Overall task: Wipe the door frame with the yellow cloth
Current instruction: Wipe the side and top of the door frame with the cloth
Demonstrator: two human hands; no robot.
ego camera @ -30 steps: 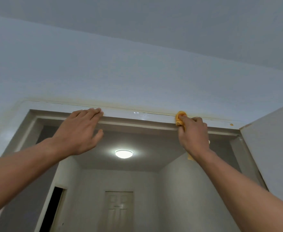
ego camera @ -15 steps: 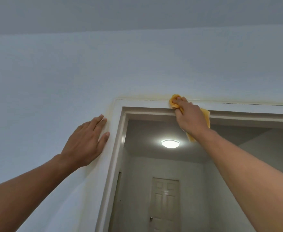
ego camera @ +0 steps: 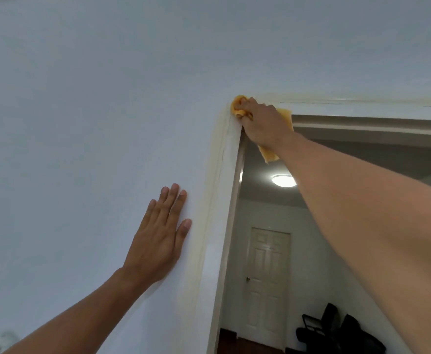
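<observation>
The white door frame (ego camera: 225, 175) runs up the middle of the view and turns right along the top. My right hand (ego camera: 264, 123) grips the bunched yellow cloth (ego camera: 239, 108) and presses it against the frame's upper left corner; a loose end of the cloth hangs below my wrist. My left hand (ego camera: 158, 236) lies flat with straight fingers on the pale wall, just left of the frame's upright and well below the cloth.
Through the doorway a lit round ceiling lamp (ego camera: 283, 180) and a closed white panelled door (ego camera: 268, 284) stand at the far end. Dark chairs (ego camera: 336, 333) sit low on the right. Yellowish staining edges the frame.
My right hand has slid the cloth leftward along the top of the frame to its left corner. My left hand stayed flat on the wall beside the upright. The view swung left.
</observation>
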